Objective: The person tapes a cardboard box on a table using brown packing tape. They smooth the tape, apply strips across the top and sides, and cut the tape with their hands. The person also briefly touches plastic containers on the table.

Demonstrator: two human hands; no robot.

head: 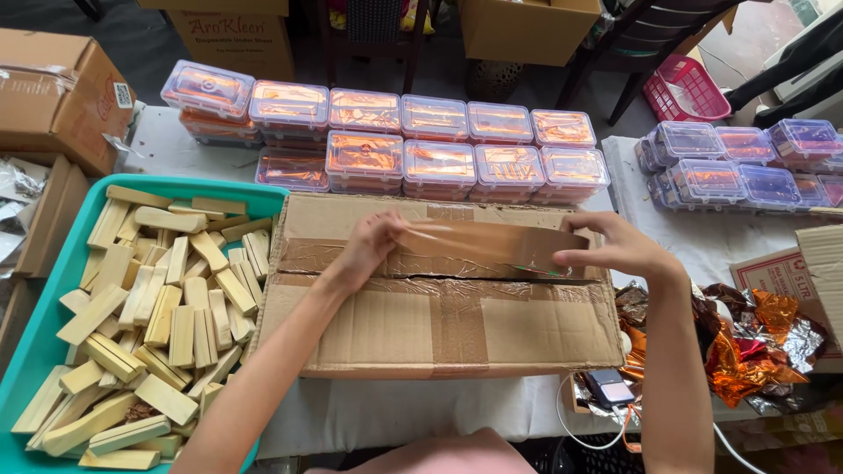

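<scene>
Forearms are extended from the lower edge of the head view over a flattened cardboard box (439, 325) laid on the white-covered desk (395, 408). A strip of clear packing tape (479, 248) is held stretched above the box's upper flap, between the two hands. The left hand (369, 250) is pinched on the tape's left end, fingers (392, 230) closed together on it. The right hand (615, 247) is clamped on the right end, thumb and fingers pressed on the strip. Old tape is seen along the box's centre seam.

To the left, just beside the box, a teal tray (35, 342) is filled with pale wooden blocks (158, 307) piled loosely. To the right, crumpled orange and silver foil wrappers (746, 347) are noted at the desk edge, with a small dark device (608, 386) and a white cable near them.

Beyond the box, clear lidded plastic containers (439, 140) with orange contents are stacked in rows. Further right, similar containers with purple-tinted lids (738, 162) are set on a second surface. At the far edge, brown cartons (53, 92), chair legs and a pink basket (685, 88) are recorded on the floor.
</scene>
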